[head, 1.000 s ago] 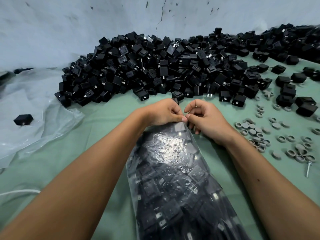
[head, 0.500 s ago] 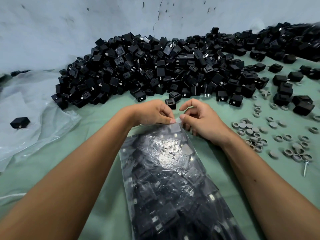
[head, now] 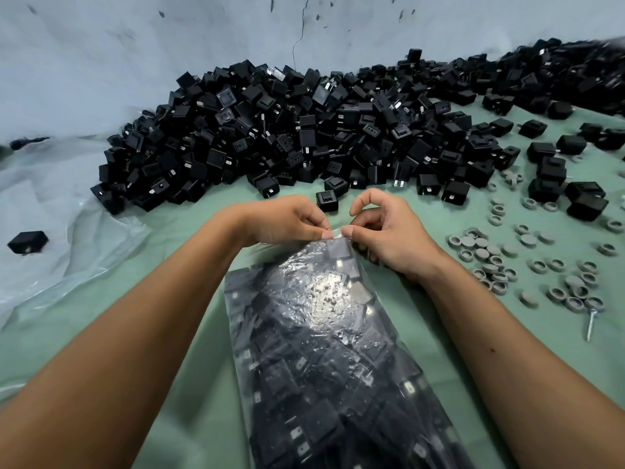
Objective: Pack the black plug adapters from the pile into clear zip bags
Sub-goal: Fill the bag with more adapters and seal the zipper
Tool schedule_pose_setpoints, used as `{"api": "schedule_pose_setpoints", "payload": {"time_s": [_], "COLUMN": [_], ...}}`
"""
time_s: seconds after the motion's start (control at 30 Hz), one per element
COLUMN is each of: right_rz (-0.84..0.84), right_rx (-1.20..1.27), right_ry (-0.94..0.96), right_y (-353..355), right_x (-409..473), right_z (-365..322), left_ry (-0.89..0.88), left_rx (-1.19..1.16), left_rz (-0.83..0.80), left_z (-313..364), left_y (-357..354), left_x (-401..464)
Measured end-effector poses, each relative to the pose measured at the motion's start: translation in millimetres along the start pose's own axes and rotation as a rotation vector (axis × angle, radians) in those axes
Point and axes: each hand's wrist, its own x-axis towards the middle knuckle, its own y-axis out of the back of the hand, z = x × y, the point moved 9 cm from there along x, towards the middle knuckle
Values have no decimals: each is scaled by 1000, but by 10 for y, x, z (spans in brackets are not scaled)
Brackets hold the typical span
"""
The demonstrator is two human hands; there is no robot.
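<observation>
The green bench (head: 176,384) is backed by a long pile (head: 304,137) of black adapters against the wall. A clear bag (head: 324,367), filled with adapters, is laid lengthwise between the forearms. Its far top edge is pinched by the left hand (head: 287,220) and the right hand (head: 389,228), fingertips nearly touching. Grey rings (head: 500,262) are scattered at right.

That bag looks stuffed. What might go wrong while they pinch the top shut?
1. The clear zip bag bulges with adapters right up to the mouth that the left hand and right hand pinch, so the seal may not close fully.
2. Metal prongs press against the film and might puncture it.
3. A loose adapter lies just beyond the fingers and could get knocked.
</observation>
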Motion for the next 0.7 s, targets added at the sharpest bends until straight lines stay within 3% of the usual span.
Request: {"api": "schedule_pose_setpoints", "payload": {"time_s": [0.2,0.7], "right_rz": [-3,-33], "right_rx": [4,-51], "right_ry": [-8,-27], "right_y": [-2,-28], "right_x": [14,15], "right_z": [28,20], "left_ry": [31,-37], "left_rx": [-153,-199], "left_rz": [-26,140], "left_z": [-147,-152], "left_y": [46,27], "left_x": [-62,-104]}}
